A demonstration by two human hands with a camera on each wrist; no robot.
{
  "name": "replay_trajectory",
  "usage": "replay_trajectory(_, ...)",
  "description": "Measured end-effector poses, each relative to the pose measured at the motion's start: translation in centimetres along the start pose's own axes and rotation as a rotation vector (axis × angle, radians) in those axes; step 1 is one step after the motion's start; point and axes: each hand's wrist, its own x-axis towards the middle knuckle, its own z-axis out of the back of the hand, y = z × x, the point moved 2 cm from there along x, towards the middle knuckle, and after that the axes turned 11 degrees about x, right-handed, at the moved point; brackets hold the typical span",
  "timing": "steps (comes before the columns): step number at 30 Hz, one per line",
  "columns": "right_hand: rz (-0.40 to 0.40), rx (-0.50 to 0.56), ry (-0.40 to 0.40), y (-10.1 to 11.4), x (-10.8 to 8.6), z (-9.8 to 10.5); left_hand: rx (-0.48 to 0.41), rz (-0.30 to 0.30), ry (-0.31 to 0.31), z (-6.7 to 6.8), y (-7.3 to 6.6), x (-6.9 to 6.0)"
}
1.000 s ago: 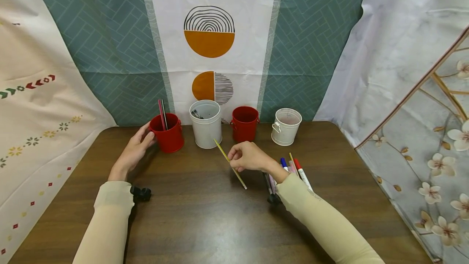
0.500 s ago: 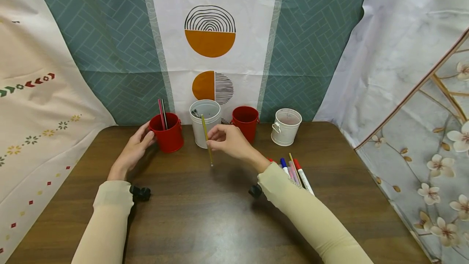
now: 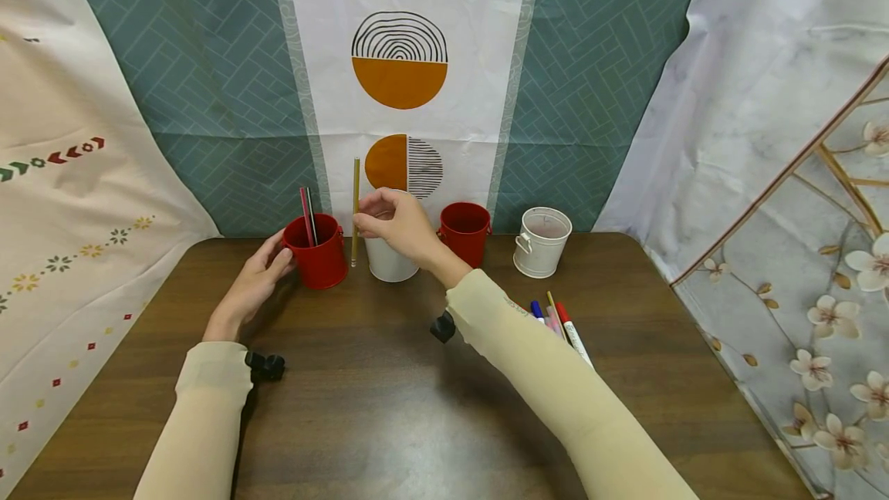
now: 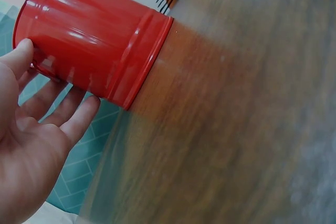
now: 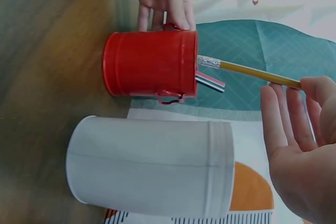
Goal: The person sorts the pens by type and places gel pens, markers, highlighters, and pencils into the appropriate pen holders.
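My right hand (image 3: 404, 228) pinches a yellow pencil (image 3: 356, 184) between thumb and fingers, holding it nearly upright with its eraser end down. In the right wrist view the pencil's metal-banded end (image 5: 209, 62) is close to the mouth of the left red bucket (image 5: 152, 64); whether it is over the opening, I cannot tell. A pinkish-red pencil (image 3: 305, 211) and a dark one (image 3: 312, 214) stand in that bucket. My left hand (image 3: 251, 284) rests against the bucket's left side, thumb at the rim and fingers extended, as the left wrist view shows.
A white bucket (image 3: 392, 262) stands partly behind my right hand. Farther right are another red bucket (image 3: 464, 234) and a smaller white one (image 3: 542, 245). Several markers and pencils, including a red-capped marker (image 3: 575, 336), lie by my right forearm. Patterned cloth (image 3: 597, 99) hangs behind the table.
My right hand has carried the pencil left and upward, from the middle of the table past the white bucket, turning it from slanted to nearly upright. My left hand has stayed at the red bucket.
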Motion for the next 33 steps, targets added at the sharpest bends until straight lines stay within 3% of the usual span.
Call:
replay_trajectory(16, 0.038, -0.046, -0.084, 1.1, 3.8, -2.1, -0.019, -0.008, 0.002, -0.2, 0.1, 0.3)
replay_trajectory(23, 0.018, -0.108, -0.078, 0.5, 4.6, -2.9, 0.002, 0.002, 0.009, -0.5, 0.0, 0.2)
replay_trajectory(33, 0.062, -0.141, -0.150, -0.9, 5.6, -4.4, -0.006, -0.006, 0.001, 0.0, 0.0, 0.1)
